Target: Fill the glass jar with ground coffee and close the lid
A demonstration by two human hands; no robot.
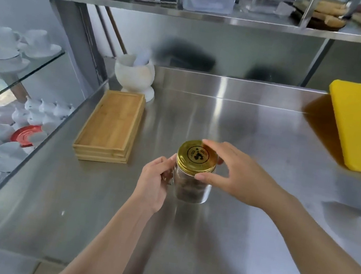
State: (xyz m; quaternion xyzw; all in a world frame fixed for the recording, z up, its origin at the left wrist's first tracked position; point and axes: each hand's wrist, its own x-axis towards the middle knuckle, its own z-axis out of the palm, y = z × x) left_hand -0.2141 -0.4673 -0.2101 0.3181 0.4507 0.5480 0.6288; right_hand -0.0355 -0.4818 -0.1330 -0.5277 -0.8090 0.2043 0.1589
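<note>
A black round emblem is showing on the gold lid [196, 158], its lettering too small to read. The glass jar [190, 187], holding dark coffee, is standing upright mid-tabletop [240, 242], with bare steel lying open all around; wooden trays [110, 126] are sitting left. The left hand [155, 181] is cupping the jar's side, while the right hand [232, 173] is reaching over, fingers [203, 177] spread around the lid's rim.

The left hand [154, 181] is curled at nine o'clock, the right hand [231, 174] spread at three; both forearms are extended forward.
</note>
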